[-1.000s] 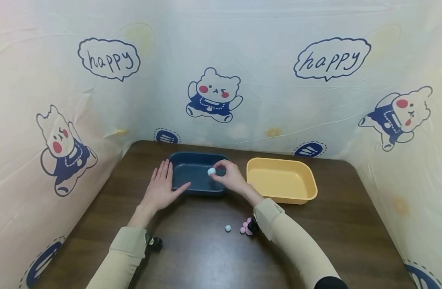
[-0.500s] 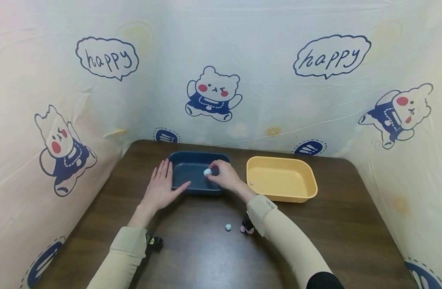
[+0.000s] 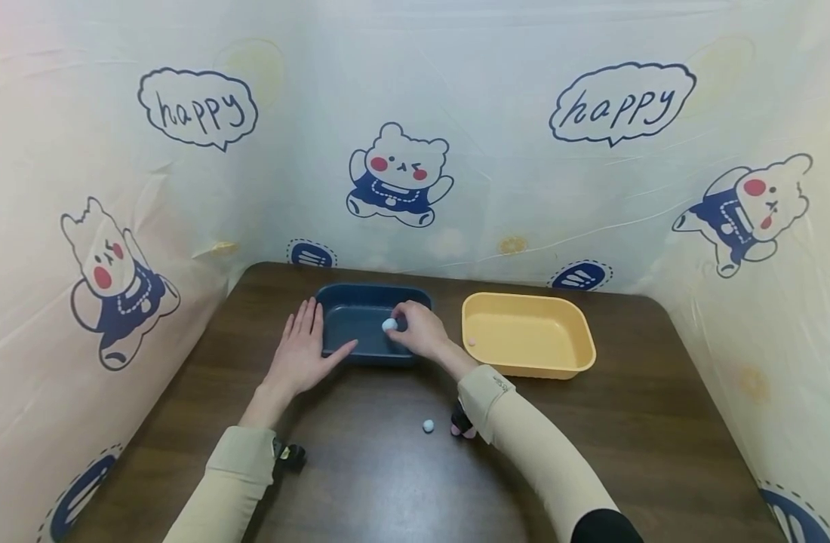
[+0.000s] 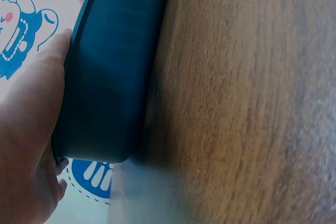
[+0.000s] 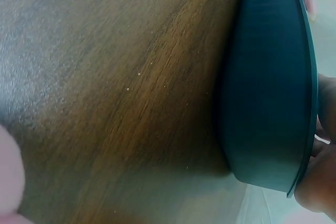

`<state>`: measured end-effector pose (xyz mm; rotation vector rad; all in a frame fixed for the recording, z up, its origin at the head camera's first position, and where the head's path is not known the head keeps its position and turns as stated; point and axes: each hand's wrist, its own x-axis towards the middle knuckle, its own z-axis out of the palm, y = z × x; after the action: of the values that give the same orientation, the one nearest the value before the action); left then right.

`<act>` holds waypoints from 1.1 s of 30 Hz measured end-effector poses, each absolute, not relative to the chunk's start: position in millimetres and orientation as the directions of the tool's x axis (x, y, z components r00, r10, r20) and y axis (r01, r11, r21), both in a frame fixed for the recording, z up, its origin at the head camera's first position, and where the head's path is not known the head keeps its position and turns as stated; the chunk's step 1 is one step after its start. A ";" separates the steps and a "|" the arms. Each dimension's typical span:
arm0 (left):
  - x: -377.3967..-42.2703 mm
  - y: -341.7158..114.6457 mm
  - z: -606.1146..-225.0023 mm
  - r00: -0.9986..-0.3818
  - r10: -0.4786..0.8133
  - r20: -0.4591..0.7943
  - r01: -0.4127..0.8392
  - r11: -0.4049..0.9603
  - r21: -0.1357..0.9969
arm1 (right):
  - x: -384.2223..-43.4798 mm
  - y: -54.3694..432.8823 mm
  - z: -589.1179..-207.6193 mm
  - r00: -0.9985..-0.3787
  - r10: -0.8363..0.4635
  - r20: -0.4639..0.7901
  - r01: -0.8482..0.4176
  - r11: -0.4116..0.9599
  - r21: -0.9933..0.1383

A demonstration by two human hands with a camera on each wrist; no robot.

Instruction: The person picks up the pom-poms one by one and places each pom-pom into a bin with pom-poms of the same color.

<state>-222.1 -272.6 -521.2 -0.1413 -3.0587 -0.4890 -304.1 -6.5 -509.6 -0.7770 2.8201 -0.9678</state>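
Right hand [image 3: 420, 330] pinches a pale-blue ball [image 3: 388, 324] over the blue tray [image 3: 350, 324]; left hand [image 3: 302, 353], straight-fingered, touches its left end.

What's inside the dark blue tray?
The right hand holds a pale blue ball over or in the dark blue tray; which, I can't tell. That hand covers part of the tray's right side, so anything behind it is hidden.

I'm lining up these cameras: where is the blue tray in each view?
Head: blue tray just below and left of centre.
Left wrist: blue tray at upper left, cut by the top edge.
Right wrist: blue tray right of centre.
Shared landmark: the table.
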 end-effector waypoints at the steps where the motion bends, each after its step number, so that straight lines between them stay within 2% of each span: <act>1: -222.1 -272.8 -521.2 -0.995 0.084 0.054 0.097 0.946 0.309 | -304.3 -6.9 -509.9 -0.871 -0.479 0.108 -0.446 0.679 -0.584; 4: -222.1 -273.0 -521.4 -0.995 0.085 0.054 0.097 0.948 0.305 | -306.8 -6.6 -515.0 -0.868 -0.480 0.128 -0.457 0.672 -0.583; 7: -222.1 -273.0 -521.3 -0.995 0.083 0.059 0.097 0.949 0.301 | -300.1 -4.7 -506.2 -0.873 -0.474 0.116 -0.434 0.646 -0.628; 11: -222.9 -272.3 -521.9 -0.994 0.088 0.061 0.102 0.951 0.294 | -291.5 3.6 -499.7 -0.874 -0.473 0.111 -0.395 0.560 -0.728; 16: -223.1 -272.4 -522.0 -0.994 0.089 0.061 0.103 0.949 0.299 | -280.6 15.4 -498.3 -0.860 -0.483 0.165 -0.405 0.450 -0.796; 22: -223.4 -273.4 -521.9 -0.994 0.089 0.059 0.102 0.947 0.303 | -262.5 30.0 -495.0 -0.854 -0.464 0.237 -0.415 0.331 -0.847; 33: -225.3 -273.3 -520.3 -0.995 0.088 0.052 0.100 0.946 0.308 | -218.8 60.7 -492.2 -0.844 -0.473 0.253 -0.393 0.223 -0.892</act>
<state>-225.3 -273.3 -520.3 -0.1481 -3.0621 -0.4883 -218.8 60.7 -492.2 -0.8516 2.3992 -1.7151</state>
